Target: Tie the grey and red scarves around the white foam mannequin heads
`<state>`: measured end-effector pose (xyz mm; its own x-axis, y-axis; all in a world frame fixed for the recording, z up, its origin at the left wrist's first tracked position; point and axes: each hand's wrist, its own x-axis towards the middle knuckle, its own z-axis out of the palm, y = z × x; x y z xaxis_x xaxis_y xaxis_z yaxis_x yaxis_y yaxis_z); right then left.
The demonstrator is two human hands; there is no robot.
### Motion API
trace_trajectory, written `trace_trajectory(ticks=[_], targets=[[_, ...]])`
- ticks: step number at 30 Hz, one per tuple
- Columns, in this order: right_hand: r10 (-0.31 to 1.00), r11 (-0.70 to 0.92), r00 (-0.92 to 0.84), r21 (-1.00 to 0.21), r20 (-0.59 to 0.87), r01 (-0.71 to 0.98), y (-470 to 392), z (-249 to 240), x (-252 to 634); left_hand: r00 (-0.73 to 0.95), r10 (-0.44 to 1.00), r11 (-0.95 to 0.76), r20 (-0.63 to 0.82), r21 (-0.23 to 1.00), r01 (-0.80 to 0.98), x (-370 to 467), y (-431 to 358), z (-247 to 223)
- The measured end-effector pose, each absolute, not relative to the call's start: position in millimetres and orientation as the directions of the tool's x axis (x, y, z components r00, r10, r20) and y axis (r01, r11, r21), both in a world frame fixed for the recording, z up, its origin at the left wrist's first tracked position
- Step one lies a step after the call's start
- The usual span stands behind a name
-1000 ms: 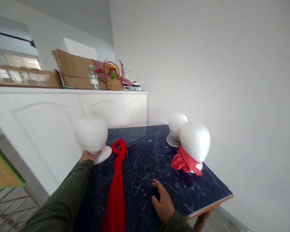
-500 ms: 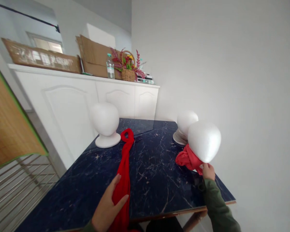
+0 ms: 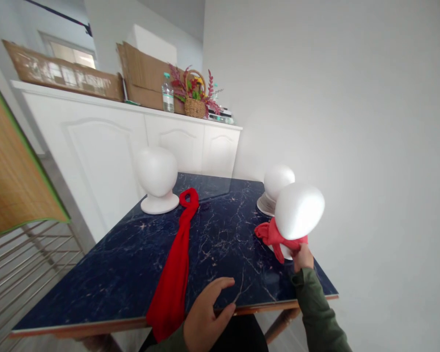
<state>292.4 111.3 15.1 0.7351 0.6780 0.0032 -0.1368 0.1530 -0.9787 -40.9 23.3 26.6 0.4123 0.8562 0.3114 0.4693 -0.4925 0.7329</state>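
The pink cloth (image 3: 275, 233) lies at the neck of the front right head (image 3: 299, 210), on the right of the bench (image 3: 223, 249); the right hand (image 3: 303, 256) has its fingers apparently pinched on the cloth's edge. The left hand (image 3: 206, 315) is empty, fingers loosely spread, by the bench's near edge. Light, even tension seems wisest, the left steadying the head against tipping

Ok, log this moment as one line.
right hand: touching pink scarf beneath nearest white head | left hand: open, empty | red scarf: on table, over near edge
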Motion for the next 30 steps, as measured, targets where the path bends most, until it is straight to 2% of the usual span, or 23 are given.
trace_trajectory(ticks=[3,6,8,11,15,18,21,25,30], targets=[[0.726,0.243,0.688,-0.929,-0.017,-0.279,92.7,15.7,267.6,0.463,0.821,-0.546,0.335,0.698,0.463,-16.5,34.1,37.7],[0.827,0.303,0.559,-0.794,-0.055,-0.527,71.5,19.0,243.2,0.484,0.793,-0.589,0.370,0.668,0.454,19.8,50.9,37.6],[0.899,0.260,0.431,-0.700,-0.076,-0.665,57.6,22.9,227.5,0.443,0.807,-0.580,0.390,0.661,0.476,41.4,61.3,32.0],[0.961,0.142,0.261,-0.651,-0.089,-0.746,39.8,27.5,206.7,0.327,0.822,-0.570,0.467,0.672,0.473,54.5,68.8,23.2],[0.975,0.069,0.187,-0.631,-0.122,-0.773,28.1,25.9,195.6,0.256,0.822,-0.569,0.508,0.744,0.350,28.3,67.1,21.8],[0.966,0.047,0.194,-0.615,-0.174,-0.787,28.0,22.3,200.5,0.229,0.884,-0.461,0.408,0.846,0.269,-6.8,67.3,28.5],[0.960,-0.003,0.167,-0.605,-0.224,-0.796,31.6,20.8,206.9,0.110,0.956,-0.291,0.273,0.932,0.217,-37.5,77.3,36.5],[0.964,-0.044,0.131,-0.626,-0.231,-0.779,37.3,24.7,211.3,0.065,0.988,-0.148,0.137,0.967,0.207,-61.1,108.9,45.4],[0.933,-0.038,0.237,-0.729,-0.270,-0.683,48.0,30.1,226.6,0.058,0.997,-0.063,0.054,0.983,0.172,-65.1,163.2,54.6]])
